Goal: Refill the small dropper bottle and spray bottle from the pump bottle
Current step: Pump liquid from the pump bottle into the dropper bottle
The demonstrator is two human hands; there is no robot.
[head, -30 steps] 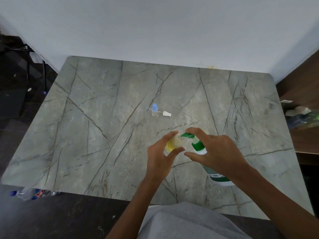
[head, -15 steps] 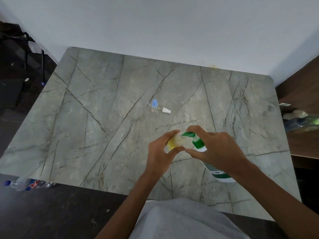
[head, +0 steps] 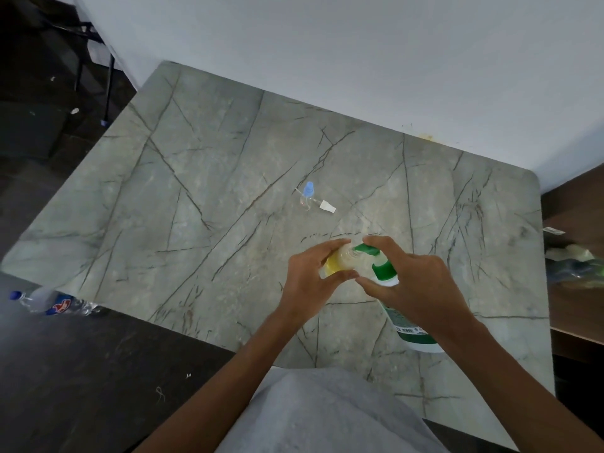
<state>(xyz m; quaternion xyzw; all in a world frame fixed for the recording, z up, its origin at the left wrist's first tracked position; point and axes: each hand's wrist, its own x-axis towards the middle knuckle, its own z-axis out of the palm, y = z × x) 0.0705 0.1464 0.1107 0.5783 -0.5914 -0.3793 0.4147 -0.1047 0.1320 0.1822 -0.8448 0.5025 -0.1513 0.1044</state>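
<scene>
On the veined marble table [head: 196, 191], your left hand [head: 307, 282] pinches a small clear bottle [head: 340, 261] of yellow liquid at the green nozzle of the white pump bottle [head: 387, 273], which your right hand [head: 415, 286] grips with curled fingers, and the blue-capped dropper bottle [head: 307, 192] stands at 12 o'clock from them.

Grey-green marble-look tabletop [head: 228, 191], thin dark brown-black vein lines crossing it at all angles. White plastic pump bottle [head: 413, 336]: green band low on the body, green collar, green pump head, small dark barcode print. Small clear spray bottle [head: 340, 261], yellow liquid inside. Tiny clear dropper bottle [head: 307, 194], light blue cap. Small white plastic nozzle piece [head: 327, 206]. Pale bluish-white wall [head: 327, 60] with a yellow smudge. Dark brown floor [head: 81, 371]. Clear plastic water bottle [head: 52, 302], blue cap, blue-and-red label. Plain grey fabric [head: 327, 416]. Brown wooden surface [head: 575, 204].
</scene>
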